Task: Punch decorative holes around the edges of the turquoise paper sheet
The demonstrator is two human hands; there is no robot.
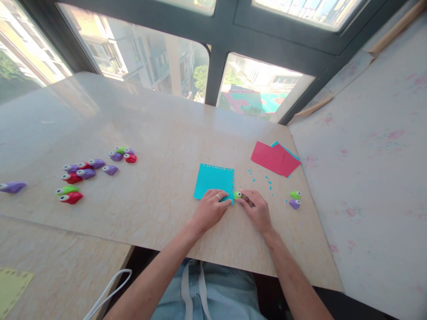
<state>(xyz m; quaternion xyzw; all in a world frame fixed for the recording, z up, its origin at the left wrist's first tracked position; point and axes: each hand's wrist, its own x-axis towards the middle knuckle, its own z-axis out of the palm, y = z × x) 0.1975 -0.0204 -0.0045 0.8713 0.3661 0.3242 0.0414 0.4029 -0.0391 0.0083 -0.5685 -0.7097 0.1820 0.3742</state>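
Note:
A square sheet of turquoise paper [213, 180] lies on the beige table [156, 133], with small holes punched along its top and right edges. My left hand [211, 209] presses flat on the sheet's near right corner. My right hand [255, 209] grips a small green paper punch [237, 195] that sits at that same corner of the sheet. Tiny turquoise paper bits [263, 180] are scattered just right of the sheet.
Red and turquoise sheets [275, 158] are stacked at the back right. A green punch [295, 194] and a purple punch [295, 204] lie to the right. Several purple, red and green punches [86, 171] are grouped at the left. A yellow punched sheet [11, 286] lies bottom left.

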